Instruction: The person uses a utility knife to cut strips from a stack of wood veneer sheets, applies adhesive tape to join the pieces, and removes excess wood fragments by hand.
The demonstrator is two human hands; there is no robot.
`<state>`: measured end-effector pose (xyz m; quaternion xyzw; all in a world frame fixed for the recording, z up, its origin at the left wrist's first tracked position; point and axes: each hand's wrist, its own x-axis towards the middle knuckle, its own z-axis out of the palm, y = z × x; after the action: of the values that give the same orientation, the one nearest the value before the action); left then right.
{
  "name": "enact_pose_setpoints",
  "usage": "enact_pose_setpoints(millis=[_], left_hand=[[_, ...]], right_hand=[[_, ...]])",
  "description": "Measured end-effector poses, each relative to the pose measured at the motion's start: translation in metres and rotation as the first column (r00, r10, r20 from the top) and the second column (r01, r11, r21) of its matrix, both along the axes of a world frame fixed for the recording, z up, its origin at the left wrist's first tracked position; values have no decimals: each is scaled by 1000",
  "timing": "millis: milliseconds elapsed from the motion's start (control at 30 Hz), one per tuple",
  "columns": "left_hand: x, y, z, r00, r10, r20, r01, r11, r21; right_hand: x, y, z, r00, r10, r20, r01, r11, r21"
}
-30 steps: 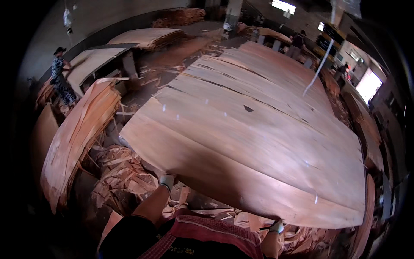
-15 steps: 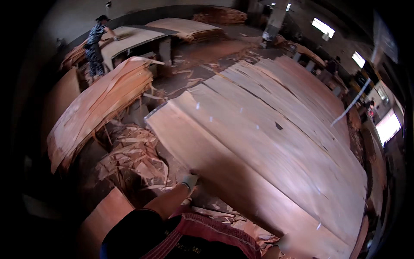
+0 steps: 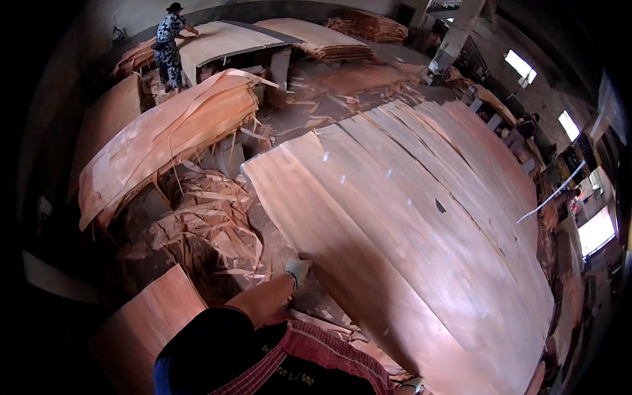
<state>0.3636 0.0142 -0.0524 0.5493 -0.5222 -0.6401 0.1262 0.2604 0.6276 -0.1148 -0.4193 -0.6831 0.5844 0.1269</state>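
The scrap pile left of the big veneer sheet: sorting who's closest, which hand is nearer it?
Left. The left hand grips the sheet edge beside the scrap pile; the right hand is far across.

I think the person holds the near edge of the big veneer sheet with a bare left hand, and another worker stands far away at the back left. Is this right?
Not quite: the left hand is not bare but wears a light glove, as the head view shows. The rest stands: it grips the near edge of the big veneer sheet, and another worker stands far off at the back left.
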Motion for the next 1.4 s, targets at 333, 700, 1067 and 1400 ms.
enact_pose_setpoints(millis=[333,700,1067,1400], left_hand=[[11,-16,-4,999,46,20,-46,998,49],[2,1,7,980,36,-197,-21,997,78],[64,-30,-15,969,-145,201,244,700,-671],[-65,-73,58,825,-443,350,475,209,-855]], right_hand=[[13,-8,1,1000,21,-5,-21,999,-45],[27,12,9,1000,14,-16,-15,1000,-20],[16,-20,35,960,168,-224,-201,970,-135],[-107,-290,142,654,756,-42,-743,651,152]])
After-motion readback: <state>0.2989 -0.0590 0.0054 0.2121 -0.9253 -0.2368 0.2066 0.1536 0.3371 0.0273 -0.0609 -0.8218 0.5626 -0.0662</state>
